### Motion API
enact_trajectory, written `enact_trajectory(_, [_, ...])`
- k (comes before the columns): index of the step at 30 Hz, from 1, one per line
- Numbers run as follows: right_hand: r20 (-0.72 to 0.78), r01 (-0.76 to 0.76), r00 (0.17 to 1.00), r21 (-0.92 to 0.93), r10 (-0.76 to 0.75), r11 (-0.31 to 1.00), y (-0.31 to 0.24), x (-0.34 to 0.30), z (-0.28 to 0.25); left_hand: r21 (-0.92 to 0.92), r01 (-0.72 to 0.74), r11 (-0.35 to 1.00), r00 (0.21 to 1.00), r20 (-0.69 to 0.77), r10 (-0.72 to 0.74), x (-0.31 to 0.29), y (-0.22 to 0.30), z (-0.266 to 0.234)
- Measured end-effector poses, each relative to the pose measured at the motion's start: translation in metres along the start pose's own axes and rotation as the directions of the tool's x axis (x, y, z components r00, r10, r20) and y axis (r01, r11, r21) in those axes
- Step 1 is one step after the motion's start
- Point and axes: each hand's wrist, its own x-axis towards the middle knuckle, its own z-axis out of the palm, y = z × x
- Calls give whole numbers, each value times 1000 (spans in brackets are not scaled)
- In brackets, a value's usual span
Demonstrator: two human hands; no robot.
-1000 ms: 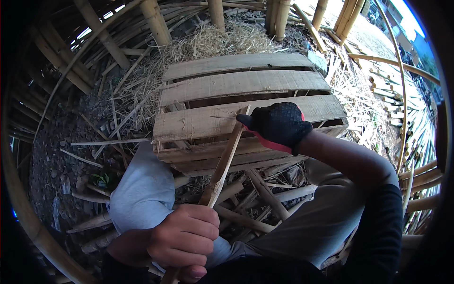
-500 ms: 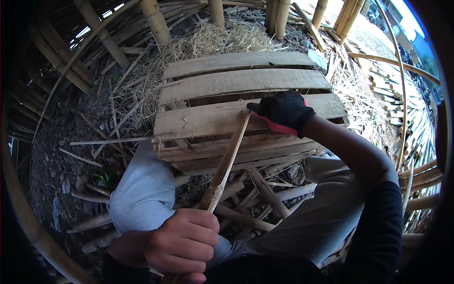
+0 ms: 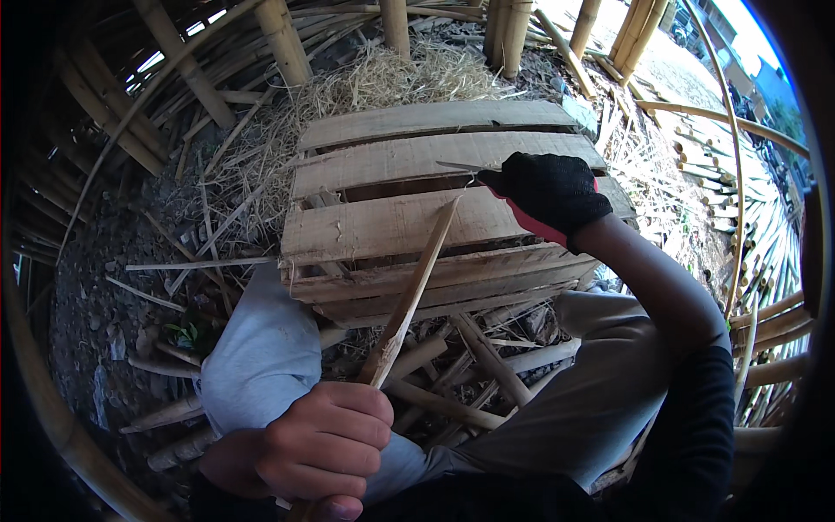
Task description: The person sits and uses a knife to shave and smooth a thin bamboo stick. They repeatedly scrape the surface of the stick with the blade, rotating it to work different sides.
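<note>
Bare and closed, my left hand (image 3: 329, 442) grips the lower part of a split bamboo strip (image 3: 413, 300). The strip slants up and away, its pointed tip over the front top plank of a wooden crate (image 3: 383, 228). My right hand (image 3: 552, 200), in a black and red glove, is closed around a knife. The knife's thin blade (image 3: 461, 166) sticks out to the left above the crate's slats, apart from the strip's tip. The glove hides the knife's handle. A small curl of shaving (image 3: 472, 180) shows just below the blade.
The crate stands in front of my knees. Bamboo pieces (image 3: 444, 404) lie crossed on the ground between my legs. Pale shavings (image 3: 383, 78) are heaped behind the crate. Bamboo posts (image 3: 283, 39) rise at the back, and cut bamboo poles (image 3: 765, 261) are piled at right.
My right hand has lifted off the strip's tip and moved slightly up and right, baring the knife blade. My left hand and the strip have shifted a little down and left.
</note>
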Motion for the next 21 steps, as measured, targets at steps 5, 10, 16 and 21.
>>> enact_trajectory(5, [-94,315,949,254,-301,914,5,-18,17,73,-12,997,1000,1,12,-1,-3,0])
enact_trajectory(10, [-131,559,828,124,-545,820,-35,-62,17,71,16,997,984,-177,-3,-2,3,9])
enact_trajectory(16, [-138,513,856,125,-497,849,-50,-65,11,83,32,996,967,-256,-10,5,15,8])
enact_trajectory(21, [-30,365,928,-127,-372,922,13,7,60,45,61,997,972,-229,-50,15,23,5])
